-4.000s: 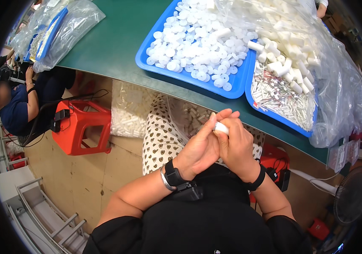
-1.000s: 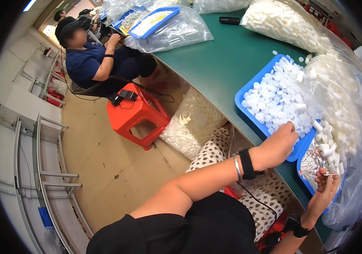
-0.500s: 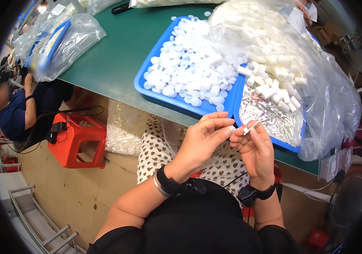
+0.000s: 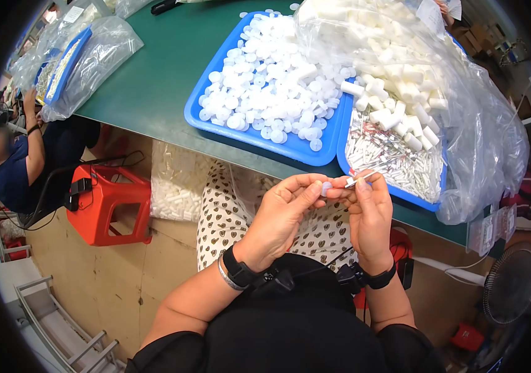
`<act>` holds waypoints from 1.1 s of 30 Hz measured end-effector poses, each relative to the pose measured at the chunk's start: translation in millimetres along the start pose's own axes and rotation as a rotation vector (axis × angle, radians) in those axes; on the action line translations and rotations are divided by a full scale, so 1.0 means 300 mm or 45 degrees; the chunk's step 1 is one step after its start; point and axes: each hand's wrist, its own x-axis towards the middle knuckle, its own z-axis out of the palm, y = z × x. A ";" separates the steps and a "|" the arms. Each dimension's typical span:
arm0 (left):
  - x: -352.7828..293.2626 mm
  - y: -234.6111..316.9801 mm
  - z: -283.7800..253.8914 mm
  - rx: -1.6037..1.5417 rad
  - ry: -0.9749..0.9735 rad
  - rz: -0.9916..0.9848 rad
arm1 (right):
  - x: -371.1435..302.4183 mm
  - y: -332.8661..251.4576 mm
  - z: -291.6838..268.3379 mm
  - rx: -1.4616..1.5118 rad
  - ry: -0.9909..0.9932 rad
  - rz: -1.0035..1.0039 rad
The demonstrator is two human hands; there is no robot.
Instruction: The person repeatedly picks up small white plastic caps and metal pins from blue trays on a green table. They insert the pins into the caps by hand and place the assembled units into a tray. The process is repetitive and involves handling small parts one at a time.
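Note:
Just in front of the table edge, my left hand (image 4: 283, 211) pinches a small translucent white plastic disc (image 4: 325, 188) between thumb and fingers. Close on its right, my right hand (image 4: 370, 214) is closed on a thin white stick-like piece (image 4: 359, 179), held slantwise between thumb and fingertips. The fingertips of both hands nearly meet. Beyond them stands a blue tray (image 4: 192, 110) heaped with similar discs (image 4: 259, 81). A second blue tray (image 4: 424, 202), nearer my right hand, holds many thin white pieces (image 4: 380, 155) with some reddish ones among them.
White cylinders (image 4: 396, 118) spill from a big clear plastic bag (image 4: 483, 137) onto the right tray. The green table (image 4: 141, 81) runs beyond. On the left are a red stool (image 4: 107, 205), a bag of white pieces (image 4: 178, 193) and a seated person (image 4: 20, 155). A fan (image 4: 514, 283) stands right.
The view has shifted slightly, so trays and table sit higher and further left. My left fingers have turned, bringing the disc into plain sight beside my right fingertips. Both hands keep their pinch.

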 end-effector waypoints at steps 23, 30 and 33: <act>0.000 -0.031 -0.027 -0.285 -0.009 -0.181 | -0.056 0.010 -0.015 -0.684 -0.153 -0.363; 0.001 -0.038 -0.035 -0.264 -0.041 -0.181 | -0.059 0.011 -0.014 -0.619 -0.198 -0.404; 0.000 -0.037 -0.036 -0.257 -0.041 -0.184 | -0.056 0.008 -0.012 -0.601 -0.214 -0.409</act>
